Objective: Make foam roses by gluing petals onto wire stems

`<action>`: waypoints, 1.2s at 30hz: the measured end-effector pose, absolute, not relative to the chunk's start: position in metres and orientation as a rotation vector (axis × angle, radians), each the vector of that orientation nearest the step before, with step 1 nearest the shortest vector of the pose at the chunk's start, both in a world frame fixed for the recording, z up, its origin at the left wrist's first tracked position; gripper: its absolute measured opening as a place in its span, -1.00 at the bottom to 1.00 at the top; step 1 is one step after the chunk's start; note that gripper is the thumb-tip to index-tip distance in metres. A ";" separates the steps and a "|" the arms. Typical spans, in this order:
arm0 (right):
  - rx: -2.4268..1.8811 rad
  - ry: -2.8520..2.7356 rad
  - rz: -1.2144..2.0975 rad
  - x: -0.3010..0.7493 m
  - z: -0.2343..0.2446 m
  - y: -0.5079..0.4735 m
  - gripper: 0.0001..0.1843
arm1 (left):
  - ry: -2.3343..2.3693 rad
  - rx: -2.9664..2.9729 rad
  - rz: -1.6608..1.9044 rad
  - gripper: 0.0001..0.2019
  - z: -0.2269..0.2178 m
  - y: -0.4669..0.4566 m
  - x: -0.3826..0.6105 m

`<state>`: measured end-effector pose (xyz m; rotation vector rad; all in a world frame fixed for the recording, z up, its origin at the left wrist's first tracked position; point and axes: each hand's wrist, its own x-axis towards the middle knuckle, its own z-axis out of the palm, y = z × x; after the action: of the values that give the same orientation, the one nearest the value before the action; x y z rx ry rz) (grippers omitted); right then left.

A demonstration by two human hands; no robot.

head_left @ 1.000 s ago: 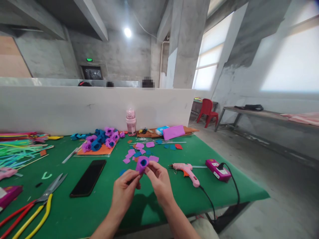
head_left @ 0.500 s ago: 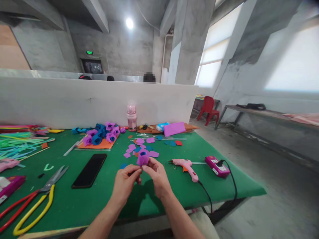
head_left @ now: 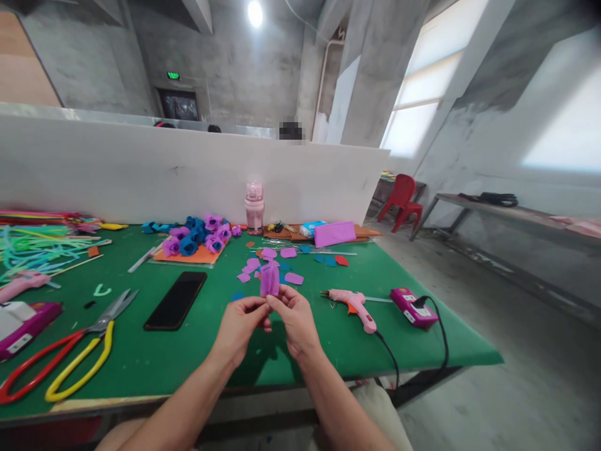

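Pinching the base of a purple paper flower (head_left: 270, 280) with the left hand (head_left: 241, 326), thumb and forefinger together; clasping the same low end with the right hand (head_left: 297, 321), thumb in front and fingers curled behind. Holding it up above the tabletop (head_left: 211, 357), centred between both hands, with neither clearly nearer. Standing roughly upright just beyond the fingertips, with its long axis pointing up and away, and overlapping loose purple pieces (head_left: 293, 278) in this view. Having a pink glue gun (head_left: 353, 304) well to the right, untouched by either hand.
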<state>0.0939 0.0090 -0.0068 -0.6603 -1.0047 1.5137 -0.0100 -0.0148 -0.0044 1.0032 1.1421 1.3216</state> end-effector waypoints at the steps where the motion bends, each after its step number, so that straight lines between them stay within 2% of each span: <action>1: -0.665 -1.010 1.493 0.094 -0.007 0.010 -0.78 | 1.127 1.003 1.291 -0.69 -0.004 -0.015 -0.012; 4: -0.673 -1.024 1.434 0.096 -0.007 0.013 -0.82 | 1.135 1.014 1.243 -0.63 -0.001 -0.012 -0.019; 8: -0.688 -1.016 1.438 0.096 -0.008 0.013 -0.83 | 1.144 0.983 1.403 -0.70 -0.004 -0.005 -0.029; 17: -0.704 -0.948 1.591 0.089 -0.006 0.005 -0.67 | 1.064 0.930 1.409 -0.78 -0.010 -0.001 -0.032; 36: -0.752 -1.034 1.581 0.093 -0.007 0.006 -0.72 | 1.048 0.898 1.353 -0.76 -0.009 -0.002 -0.035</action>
<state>0.0934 0.0062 -0.0069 -0.7518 -1.0339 1.5813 -0.0348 -0.0020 -0.0094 0.8980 1.0483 1.3531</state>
